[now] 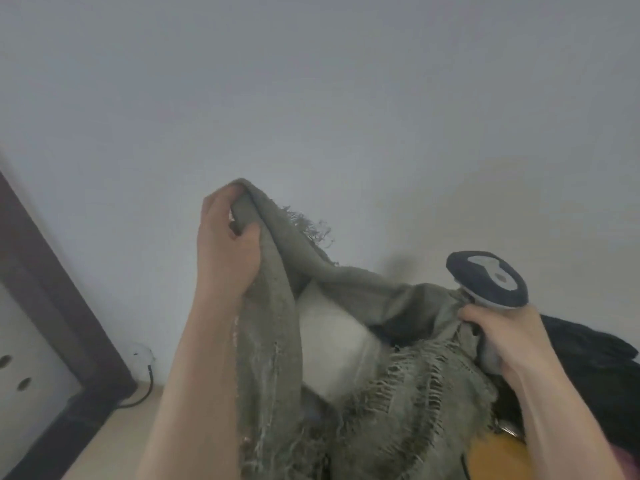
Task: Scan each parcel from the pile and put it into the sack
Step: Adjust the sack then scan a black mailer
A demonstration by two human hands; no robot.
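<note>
Left grip (227, 244): clenched on sack (349, 393) rim, raised. Right grip (502, 337): clasping scanner (488, 278) and far-right rim together. White parcel (332, 337) inside.

You see a plain pale wall (311, 98) ahead. At your left stands a dark brown frame (59, 306). A white plug (141, 353) sits low on the wall, with a black cord (145, 389) hanging down.

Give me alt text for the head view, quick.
Both hands hold open the mouth of a frayed grey-green sack: the left hand grips its raised rim, the right hand pinches the opposite edge while also holding a handheld scanner. A white parcel shows inside, against a plain wall.
</note>
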